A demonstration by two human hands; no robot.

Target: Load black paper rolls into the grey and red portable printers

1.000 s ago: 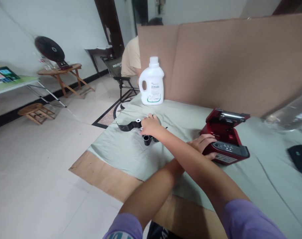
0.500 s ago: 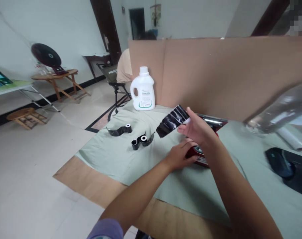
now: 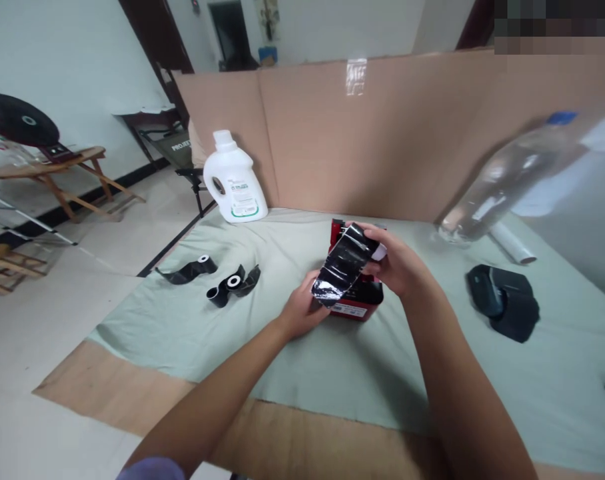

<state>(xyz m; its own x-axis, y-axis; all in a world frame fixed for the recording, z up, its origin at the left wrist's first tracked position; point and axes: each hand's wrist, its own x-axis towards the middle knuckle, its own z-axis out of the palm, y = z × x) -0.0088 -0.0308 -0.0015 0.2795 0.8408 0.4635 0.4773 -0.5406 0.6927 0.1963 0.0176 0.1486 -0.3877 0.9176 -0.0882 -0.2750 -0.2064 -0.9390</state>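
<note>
My right hand point(image 3: 400, 263) is closed on a roll of glossy black ribbon point(image 3: 343, 265), holding it up over a small red printer point(image 3: 358, 303) on the grey-green cloth point(image 3: 282, 347). A strip of the ribbon hangs down toward my left hand point(image 3: 302, 310). That hand rests against the printer's left side under the strip's lower end, fingers curled; the ribbon hides what they touch. To the left, two more black ribbon rolls lie on the cloth: one with white cores point(image 3: 232, 283) and one farther left point(image 3: 187, 270).
A white detergent jug point(image 3: 234, 179) stands at the back left before a cardboard screen point(image 3: 382, 133). A clear water bottle point(image 3: 507, 180) looms at right, with a white tube point(image 3: 512, 243) and a black device point(image 3: 505, 300) beneath it. Chairs, stools and a fan stand on the floor at left.
My right hand picked a ribbon roll up from the cloth at left and carried it over the red printer. My view swung right; the left hand stayed by the printer.
</note>
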